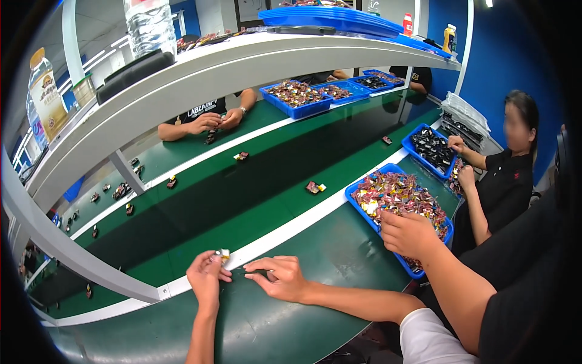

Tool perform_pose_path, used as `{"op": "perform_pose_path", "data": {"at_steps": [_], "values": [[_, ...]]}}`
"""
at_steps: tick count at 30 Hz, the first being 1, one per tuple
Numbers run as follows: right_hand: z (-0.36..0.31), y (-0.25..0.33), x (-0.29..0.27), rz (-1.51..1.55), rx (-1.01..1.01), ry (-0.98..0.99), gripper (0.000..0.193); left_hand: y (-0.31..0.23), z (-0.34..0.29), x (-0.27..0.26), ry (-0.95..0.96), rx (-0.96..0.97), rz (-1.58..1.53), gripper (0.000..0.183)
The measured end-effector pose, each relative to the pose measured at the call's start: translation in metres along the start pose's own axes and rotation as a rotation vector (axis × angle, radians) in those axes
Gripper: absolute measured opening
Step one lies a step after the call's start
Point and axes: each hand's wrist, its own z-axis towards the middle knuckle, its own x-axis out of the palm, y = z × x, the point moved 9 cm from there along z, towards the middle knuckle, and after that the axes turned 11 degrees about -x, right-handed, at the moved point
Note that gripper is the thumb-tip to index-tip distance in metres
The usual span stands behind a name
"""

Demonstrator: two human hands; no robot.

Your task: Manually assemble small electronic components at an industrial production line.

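Over the near edge of the green table, my left hand [207,273] is closed in a pinch on a small electronic part [225,255] with white and yellow on it. Just to its right, my right hand [284,279] pinches a thin dark strand-like thing [244,272] between thumb and forefinger. Its tip points toward my left hand. Whether it is a wire or a slim tool, I cannot tell. The fingertips of the two hands are close together but apart.
A green conveyor belt [267,197] carries scattered parts, such as one [315,187]. A blue tray [348,193] of parts stands at right, with a co-worker's hand [412,233] over it. Another co-worker sits by a tray of black parts [431,148]. A white shelf [200,79] spans overhead.
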Motion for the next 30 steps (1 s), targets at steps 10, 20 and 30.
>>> {"op": "perform_pose_path", "data": {"at_steps": [10, 20, 30], "values": [[-0.003, -0.018, -0.007, 0.049, 0.244, -0.006, 0.013, -0.047, 0.016, -0.029, -0.546, 0.546, 1.010, 0.034], [-0.012, -0.035, 0.002, 0.089, 0.394, 0.065, 0.009, -0.043, -0.027, -0.003, -0.253, 0.778, 0.959, 0.030], [-0.017, -0.039, 0.005, 0.130, 0.426, 0.081, 0.008, -0.046, -0.035, 0.000, -0.216, 0.868, 0.897, 0.023]]}}
